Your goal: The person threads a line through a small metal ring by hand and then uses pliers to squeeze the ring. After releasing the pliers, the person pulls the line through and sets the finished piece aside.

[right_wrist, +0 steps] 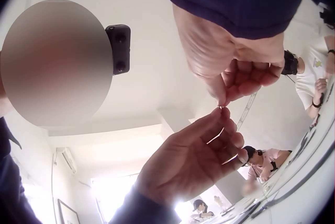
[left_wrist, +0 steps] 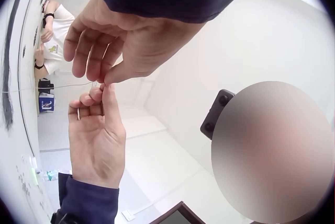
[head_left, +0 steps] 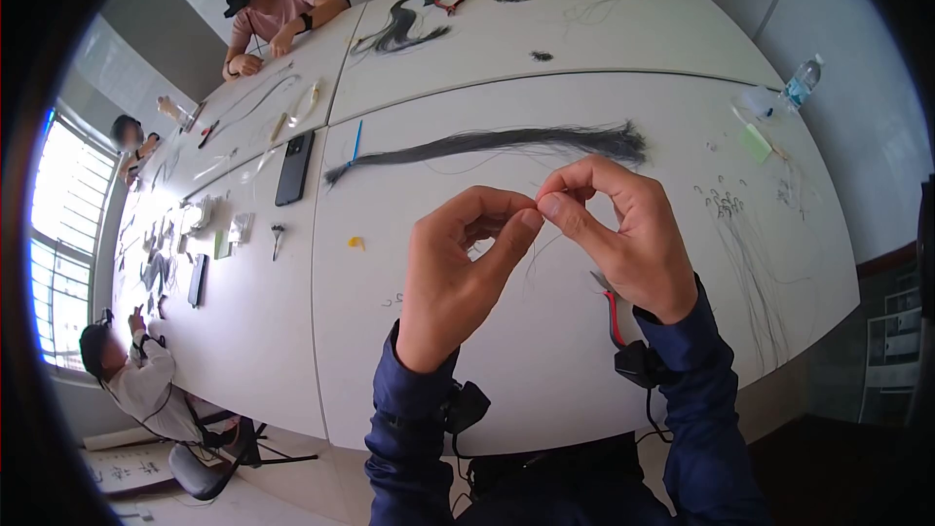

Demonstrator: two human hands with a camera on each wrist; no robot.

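Fingertip to fingertip in front of the chest, my left hand and right hand pinch a thin strand between thumbs and index fingers. The strand trails out from the pinch in the left wrist view; the piece right at the fingertips is mostly covered. Beyond the hands lies a long bundle of dark strands, tied with a blue tie near its left end. Pliers with red and black handles lie on the table beside my right forearm.
Small hooks with long fine strands lie at right, near a water bottle. A black phone and a yellow piece lie to the left. Other people sit around the joined tables.
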